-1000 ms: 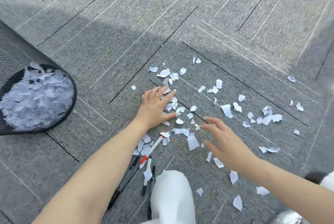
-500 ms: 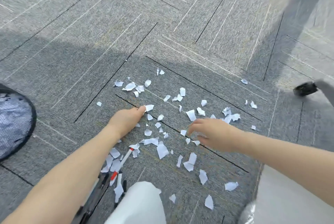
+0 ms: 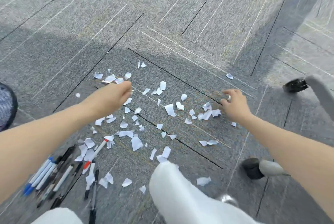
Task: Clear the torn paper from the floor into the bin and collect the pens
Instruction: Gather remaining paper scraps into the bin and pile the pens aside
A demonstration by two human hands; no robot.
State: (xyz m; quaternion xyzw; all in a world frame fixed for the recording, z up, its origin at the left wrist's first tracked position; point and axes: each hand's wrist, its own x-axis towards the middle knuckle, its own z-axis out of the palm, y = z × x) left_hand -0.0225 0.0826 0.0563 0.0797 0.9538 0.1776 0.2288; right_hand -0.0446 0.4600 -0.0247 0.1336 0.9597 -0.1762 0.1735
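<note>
Torn white paper scraps (image 3: 169, 109) lie scattered over the grey carpet between my arms. My left hand (image 3: 115, 95) hovers over the far-left scraps with its fingers bunched, and a sliver of paper shows at the fingertips. My right hand (image 3: 233, 104) is curled just right of a cluster of scraps (image 3: 207, 112), with a white bit between its fingers. Several pens (image 3: 48, 175) lie in a loose pile at the lower left. A white marker with a red cap (image 3: 95, 153) and black pens (image 3: 92, 187) lie among the scraps. The black mesh bin (image 3: 10, 104) shows at the left edge.
My knee in white trousers (image 3: 180, 196) reaches into the scraps from below. Two black chair casters (image 3: 294, 85) (image 3: 253, 168) on grey legs stand at the right. A lone scrap (image 3: 229, 76) lies farther out on the carpet.
The view has swung right, so the bin slid to the left edge. My left hand closed from flat to bunched and lifted. My right hand moved out to the right cluster.
</note>
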